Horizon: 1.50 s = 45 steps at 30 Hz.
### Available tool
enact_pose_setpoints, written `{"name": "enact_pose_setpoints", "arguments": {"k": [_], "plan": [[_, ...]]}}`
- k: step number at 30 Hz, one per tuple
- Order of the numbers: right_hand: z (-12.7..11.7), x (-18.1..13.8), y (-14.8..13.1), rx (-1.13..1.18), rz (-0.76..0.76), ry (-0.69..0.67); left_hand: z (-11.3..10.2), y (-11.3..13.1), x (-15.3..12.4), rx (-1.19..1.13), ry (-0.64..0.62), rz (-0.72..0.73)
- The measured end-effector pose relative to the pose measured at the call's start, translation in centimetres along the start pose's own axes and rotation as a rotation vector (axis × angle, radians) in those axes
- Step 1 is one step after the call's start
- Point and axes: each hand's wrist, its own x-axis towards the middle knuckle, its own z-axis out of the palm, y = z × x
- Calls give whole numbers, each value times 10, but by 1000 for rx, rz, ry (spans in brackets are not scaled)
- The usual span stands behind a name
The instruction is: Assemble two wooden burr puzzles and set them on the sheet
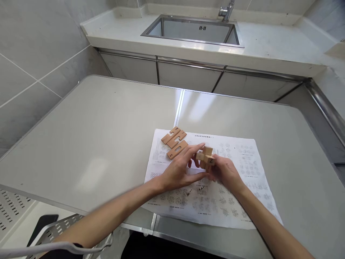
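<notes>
My right hand [225, 172] grips a small cluster of interlocked wooden puzzle pieces [205, 156] just above a printed instruction sheet [242, 169]. My left hand [179, 167] reaches in from the left, its fingertips touching the same cluster. Three flat notched wooden pieces [174, 141] lie loose on the sheet's upper left corner, just beyond my left hand. One of them bears a printed letter.
The sheet lies on a grey table [102, 136] with a seam down its middle. Beyond it a white counter holds a steel sink [192, 30] with a faucet [226, 10]. A perforated metal chair [58, 233] is at the lower left.
</notes>
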Motion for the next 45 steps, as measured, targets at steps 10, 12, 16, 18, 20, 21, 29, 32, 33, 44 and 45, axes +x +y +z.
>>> {"name": "enact_pose_setpoints", "arguments": {"k": [10,12,16,18,20,21,29,32,33,44,45], "plan": [[-24,15,-9,897,95,174,1,1,0,18,-2,-37],[-25,16,-7,980,83,190,0,2,0,20,-11,-42],[-23,16,-6,1045,52,230,0,3,0,22,-13,-56],[-23,16,-7,1054,41,253,1,3,0,21,-13,-56],[-24,16,-7,1063,31,268,1,3,1,22,-15,-54],[-24,16,-7,1069,25,271,1,3,1,25,-18,-54],[-30,14,-9,1080,-23,303,0,4,1,51,-47,-56],[-29,14,-10,1018,-13,296,0,4,1,57,-61,-48],[-28,14,-10,988,-5,286,0,4,1,58,-67,-43],[-11,12,-10,566,-19,207,-8,5,2,307,-154,174],[-11,13,-9,545,-20,206,-10,4,2,364,-150,195]]}}
